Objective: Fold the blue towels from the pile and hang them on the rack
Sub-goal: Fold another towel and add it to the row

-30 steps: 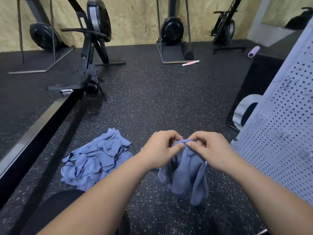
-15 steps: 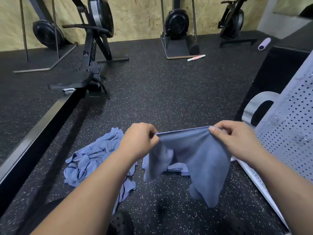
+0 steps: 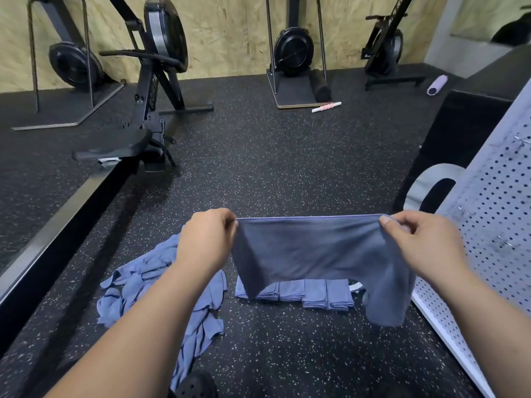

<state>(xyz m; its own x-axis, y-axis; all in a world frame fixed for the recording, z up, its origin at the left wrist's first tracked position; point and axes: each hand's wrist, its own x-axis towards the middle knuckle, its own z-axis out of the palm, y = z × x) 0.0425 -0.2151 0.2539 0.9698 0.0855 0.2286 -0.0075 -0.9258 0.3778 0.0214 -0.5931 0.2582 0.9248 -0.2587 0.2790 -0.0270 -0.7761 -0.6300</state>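
Towel point(image 3: 316, 251) hangs stretched between left hand point(image 3: 205, 239) and right hand point(image 3: 425, 245), each pinching a top corner, hiding part of the folded row point(image 3: 316, 295); pile point(image 3: 143, 282) lies left, perforated panel point(image 3: 494, 214) right.

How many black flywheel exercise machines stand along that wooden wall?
4. The far-left machine, the rower beside it, the middle machine on its board, and the right machine. More may hide past the right edge.

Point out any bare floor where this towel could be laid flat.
Wide bare floor lies beyond the folded towels, between the rowing machine and the pegboard rack. A smaller patch sits nearer, between the crumpled pile and the rack's base. Crowded: the strip holding both towel groups.
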